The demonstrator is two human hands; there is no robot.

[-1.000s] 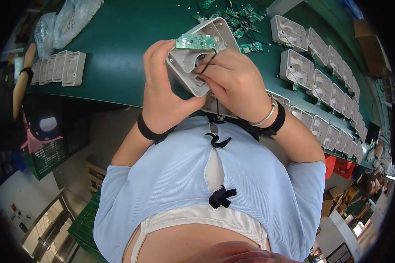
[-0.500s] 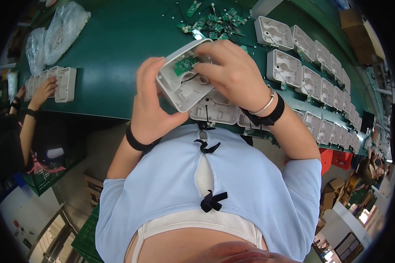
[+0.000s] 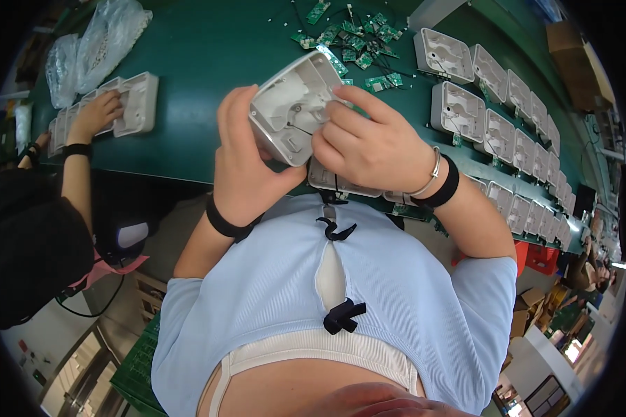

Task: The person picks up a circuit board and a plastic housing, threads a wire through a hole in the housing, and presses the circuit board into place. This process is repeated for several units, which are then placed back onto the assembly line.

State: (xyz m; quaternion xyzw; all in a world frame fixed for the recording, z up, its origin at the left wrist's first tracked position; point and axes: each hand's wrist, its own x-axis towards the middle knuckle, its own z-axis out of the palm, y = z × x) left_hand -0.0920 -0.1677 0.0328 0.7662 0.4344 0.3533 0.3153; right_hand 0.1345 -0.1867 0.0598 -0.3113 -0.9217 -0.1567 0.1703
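Note:
My left hand (image 3: 247,149) grips a light-grey plastic housing (image 3: 302,87) by its left side and lower corner, tilted above the table with its hollow inside facing me. My right hand (image 3: 368,135) is closed at the housing's right edge, fingers curled. A thin black cable (image 3: 299,129) runs across the inside toward those fingers. A sliver of green circuit board (image 3: 357,108) shows between them; most of it is hidden. Below the held housing lies another grey housing (image 3: 334,182), partly covered by my hands.
Loose green circuit boards (image 3: 358,42) lie piled on the green table (image 3: 195,69). Rows of grey housings (image 3: 459,111) stand on the right. At the left, a co-worker's hand (image 3: 97,115) touches a row of housings (image 3: 140,104), near clear plastic bags (image 3: 108,42).
The circuit board has left the housing's inside, and my right hand has moved to the right edge with fingers curled. The co-worker's arm and housings have shifted right.

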